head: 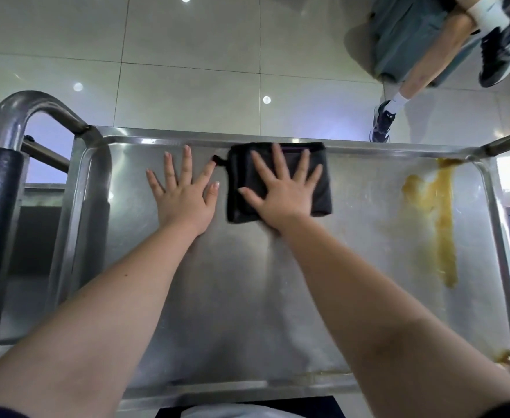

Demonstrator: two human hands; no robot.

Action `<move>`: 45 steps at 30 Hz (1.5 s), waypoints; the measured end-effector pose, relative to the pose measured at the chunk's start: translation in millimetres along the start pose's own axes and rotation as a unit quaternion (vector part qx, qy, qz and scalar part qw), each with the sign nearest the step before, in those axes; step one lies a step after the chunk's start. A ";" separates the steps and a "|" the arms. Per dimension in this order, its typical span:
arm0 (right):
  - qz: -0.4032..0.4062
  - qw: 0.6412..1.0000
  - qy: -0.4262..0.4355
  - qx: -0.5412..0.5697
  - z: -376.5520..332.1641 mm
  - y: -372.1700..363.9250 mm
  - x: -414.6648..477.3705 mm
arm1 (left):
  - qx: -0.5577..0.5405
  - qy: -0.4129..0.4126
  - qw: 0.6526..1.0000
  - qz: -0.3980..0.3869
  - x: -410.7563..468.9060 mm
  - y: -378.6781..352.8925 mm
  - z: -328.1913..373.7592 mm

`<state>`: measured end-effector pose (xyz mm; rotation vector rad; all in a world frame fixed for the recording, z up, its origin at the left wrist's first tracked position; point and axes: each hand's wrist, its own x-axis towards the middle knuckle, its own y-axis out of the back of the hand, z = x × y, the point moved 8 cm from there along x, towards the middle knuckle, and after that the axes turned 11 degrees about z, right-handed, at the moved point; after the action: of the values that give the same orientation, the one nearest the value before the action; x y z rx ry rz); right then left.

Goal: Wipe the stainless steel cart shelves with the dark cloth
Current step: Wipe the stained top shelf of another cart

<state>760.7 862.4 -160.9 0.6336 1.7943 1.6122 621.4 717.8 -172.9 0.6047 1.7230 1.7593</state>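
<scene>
The dark cloth point(279, 182) is pinned flat under the splayed right hand point(281, 194), ready for wiping. The top shelf point(232, 282) is braced by the flat, empty left hand point(184, 194), likely for steadiness.

The folded dark cloth point(279, 182) is pressed flat by the right hand point(284, 193) near the top shelf point(232, 282) far rim; the left hand point(184, 194) is spread beside it, and a yellowish smear point(442, 218) is left toward the right.

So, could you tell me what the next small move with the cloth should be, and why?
Probably slide the right hand and the dark cloth under it rightward along the shelf onto the yellow-brown streak. The cloth lies flat by the far rim, the streak looks unwiped, and the left hand braces flat on bare steel.
</scene>
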 end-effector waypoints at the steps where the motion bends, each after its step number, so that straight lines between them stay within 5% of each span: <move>1: 0.000 1.000 0.013 0.006 -17.2 -0.3 -1.7 | 0.003 0.004 1.000 -0.002 -0.7 0.7 -0.6; 6: -0.008 1.000 0.024 -0.002 17.2 0.4 -3.8 | -0.013 0.007 1.000 0.004 -3.0 0.8 -2.1; 13: -0.037 0.980 -0.193 0.010 200.6 9.9 -23.7 | -0.011 0.009 1.000 0.013 -0.9 -1.7 -1.6; 17: -0.002 0.978 -0.210 0.019 151.6 6.0 -15.5 | -0.009 0.006 1.000 0.010 -2.0 -0.5 -1.3; 22: 0.003 1.000 -0.022 0.014 6.0 -0.3 -9.9 | -0.007 0.012 1.000 -0.005 -4.1 2.8 -1.7; 25: -0.001 1.000 0.004 0.020 -1.1 -3.6 -13.1 | -0.005 0.024 1.000 0.001 -5.1 4.2 -3.1; 35: -0.034 0.970 -0.239 0.014 214.7 4.0 -64.4 | -0.005 0.022 1.000 -0.001 -4.5 -1.3 -0.9; 45: -0.026 0.998 0.039 0.032 -48.8 -11.6 -103.2 | 0.003 0.022 1.000 -0.018 -6.8 1.7 -2.9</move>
<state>796.1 753.4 -155.8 0.5557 1.9108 1.5699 624.1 711.0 -170.8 0.5362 1.7584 1.7561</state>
